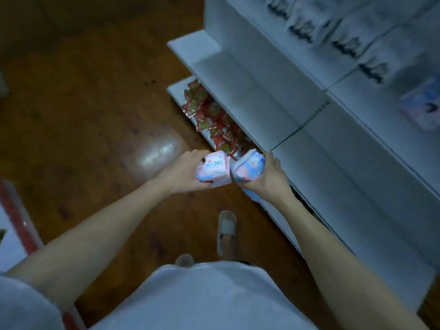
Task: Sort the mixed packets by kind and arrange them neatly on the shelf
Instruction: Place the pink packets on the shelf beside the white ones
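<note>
My left hand (184, 171) grips a pink and blue packet (214, 171) printed with "240". Beside it, my right hand (267, 178) grips a second pink and blue packet (248, 169) of similar look. The two packets nearly touch, held above the floor in front of the white shelf unit (273, 91). On the lowest shelf lies a loose heap of small red packets (214, 117). More pale packets (345, 41) stand in a blurred row on the top shelf, with a pink and blue one (423, 108) at the far right.
The middle shelf board (357, 172) runs bare to the right. A brown wooden floor (95, 115) fills the left side. My slippered foot (227, 231) stands near the shelf base. A red-edged white surface (14, 234) sits at the left edge.
</note>
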`<state>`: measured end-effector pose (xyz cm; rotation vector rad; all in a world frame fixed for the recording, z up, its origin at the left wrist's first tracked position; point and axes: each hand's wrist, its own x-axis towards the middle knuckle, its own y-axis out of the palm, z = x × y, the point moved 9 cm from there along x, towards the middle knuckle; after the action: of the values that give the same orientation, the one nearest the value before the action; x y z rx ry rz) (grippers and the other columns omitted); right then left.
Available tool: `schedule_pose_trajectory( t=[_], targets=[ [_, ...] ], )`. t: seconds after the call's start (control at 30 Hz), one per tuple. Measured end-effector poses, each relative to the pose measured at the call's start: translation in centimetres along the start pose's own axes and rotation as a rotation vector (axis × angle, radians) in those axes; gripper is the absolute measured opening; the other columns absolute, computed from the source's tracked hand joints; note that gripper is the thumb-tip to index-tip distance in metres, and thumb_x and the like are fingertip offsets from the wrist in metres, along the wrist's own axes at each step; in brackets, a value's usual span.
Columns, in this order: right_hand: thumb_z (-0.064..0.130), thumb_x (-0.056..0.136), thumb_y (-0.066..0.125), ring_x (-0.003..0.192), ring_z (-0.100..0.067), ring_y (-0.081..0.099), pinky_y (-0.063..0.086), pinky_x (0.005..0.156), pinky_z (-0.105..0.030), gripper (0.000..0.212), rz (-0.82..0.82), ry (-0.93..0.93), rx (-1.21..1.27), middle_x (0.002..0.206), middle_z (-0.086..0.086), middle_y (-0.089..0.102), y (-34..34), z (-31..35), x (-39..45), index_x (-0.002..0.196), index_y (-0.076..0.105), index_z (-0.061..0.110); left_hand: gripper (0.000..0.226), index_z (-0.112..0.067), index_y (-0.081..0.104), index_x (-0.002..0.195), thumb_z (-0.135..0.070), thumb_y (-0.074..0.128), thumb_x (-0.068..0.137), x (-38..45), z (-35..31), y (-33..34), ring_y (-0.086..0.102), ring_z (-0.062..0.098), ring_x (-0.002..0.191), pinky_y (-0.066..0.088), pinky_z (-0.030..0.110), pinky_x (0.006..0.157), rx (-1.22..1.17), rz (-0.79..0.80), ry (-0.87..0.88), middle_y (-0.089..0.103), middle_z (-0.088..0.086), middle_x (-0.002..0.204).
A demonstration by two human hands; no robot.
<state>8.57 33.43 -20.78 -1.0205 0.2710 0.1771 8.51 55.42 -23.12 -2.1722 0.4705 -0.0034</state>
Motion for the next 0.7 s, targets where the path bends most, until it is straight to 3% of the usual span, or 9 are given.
schedule_pose_trajectory(
  t=[0.13, 0.23, 0.3, 0.37, 0.47, 0.53, 0.6, 0.7],
  targets=[
    [0.054, 0.062, 0.085, 0.112, -0.026, 0.048, 0.045, 0.091, -0.038, 0.095, -0.196, 0.008, 0.137, 0.118, -0.005, 0.044, -6.9, 0.6, -4.5, 0.141, 0.037, 0.031, 0.072, -0.017, 0.053, 0.129, -0.036, 0.078, 0.064, 1.4, -7.9, -5.2, 0.057, 0.017, 0.101, 0.042, 0.027, 0.077, -0.038, 0.017, 0.205, 0.062, 0.000, 0.115],
    [0.049, 0.079, 0.073, 0.118, -0.019, 0.037, 0.037, 0.091, -0.032, 0.080, -0.278, -0.033, 0.222, 0.123, -0.001, 0.044, -11.7, 0.6, -7.7, 0.146, 0.030, 0.037, 0.060, -0.027, 0.055, 0.120, -0.030, 0.078, 0.065, 2.4, -13.3, -8.3, 0.056, 0.011, 0.091, 0.044, 0.023, 0.071, -0.035, -0.011, 0.310, 0.059, -0.011, 0.102],
    [0.043, 0.085, 0.066, 0.126, -0.020, 0.033, 0.035, 0.103, -0.037, 0.077, -0.321, -0.028, 0.268, 0.133, -0.001, 0.043, -14.2, -0.2, -9.4, 0.149, 0.024, 0.035, 0.058, -0.027, 0.055, 0.120, -0.029, 0.078, 0.066, 3.0, -16.7, -9.6, 0.056, 0.008, 0.088, 0.041, 0.016, 0.068, -0.027, -0.019, 0.377, 0.059, -0.013, 0.100],
    [0.033, 0.084, 0.067, 0.128, -0.020, 0.033, 0.033, 0.105, -0.036, 0.073, -0.375, -0.002, 0.313, 0.131, -0.003, 0.041, -16.1, -1.1, -10.8, 0.147, 0.030, 0.028, 0.058, -0.027, 0.055, 0.120, -0.031, 0.076, 0.066, 3.4, -19.7, -10.0, 0.057, 0.009, 0.089, 0.043, 0.018, 0.070, -0.010, -0.005, 0.439, 0.060, -0.010, 0.102],
    [0.019, 0.078, 0.071, 0.117, -0.022, 0.040, 0.035, 0.092, -0.028, 0.048, -0.461, 0.020, 0.309, 0.114, -0.002, 0.044, -18.7, -2.6, -12.8, 0.122, 0.052, 0.020, 0.058, -0.028, 0.057, 0.117, -0.031, 0.077, 0.062, 4.1, -23.8, -9.9, 0.058, 0.011, 0.087, 0.046, 0.024, 0.071, 0.022, -0.007, 0.522, 0.061, -0.010, 0.099],
    [0.017, 0.074, 0.074, 0.107, -0.021, 0.044, 0.035, 0.080, -0.028, 0.037, -0.520, 0.028, 0.324, 0.107, 0.000, 0.050, -20.5, -4.2, -14.6, 0.105, 0.054, 0.020, 0.057, -0.024, 0.058, 0.114, -0.026, 0.079, 0.062, 4.2, -26.9, -9.0, 0.057, 0.012, 0.085, 0.044, 0.023, 0.070, 0.044, 0.014, 0.581, 0.061, -0.008, 0.097],
    [0.017, 0.073, 0.077, 0.099, -0.018, 0.052, 0.040, 0.075, -0.027, 0.036, -0.565, 0.039, 0.392, 0.102, 0.004, 0.056, -22.2, -6.4, -16.4, 0.099, 0.052, 0.022, 0.056, -0.022, 0.058, 0.113, -0.026, 0.079, 0.062, 4.5, -29.8, -7.7, 0.057, 0.012, 0.085, 0.047, 0.027, 0.072, 0.055, 0.055, 0.620, 0.063, -0.007, 0.098],
    [0.013, 0.075, 0.078, 0.073, -0.002, 0.052, 0.039, 0.063, -0.013, 0.041, -0.593, 0.071, 0.438, 0.092, 0.008, 0.059, -24.3, -9.5, -18.8, 0.100, 0.047, 0.019, 0.056, -0.024, 0.059, 0.114, -0.028, 0.076, 0.061, 5.0, -34.3, -5.7, 0.061, 0.011, 0.084, 0.051, 0.030, 0.074, 0.025, 0.094, 0.679, 0.064, -0.009, 0.098]
  ],
)
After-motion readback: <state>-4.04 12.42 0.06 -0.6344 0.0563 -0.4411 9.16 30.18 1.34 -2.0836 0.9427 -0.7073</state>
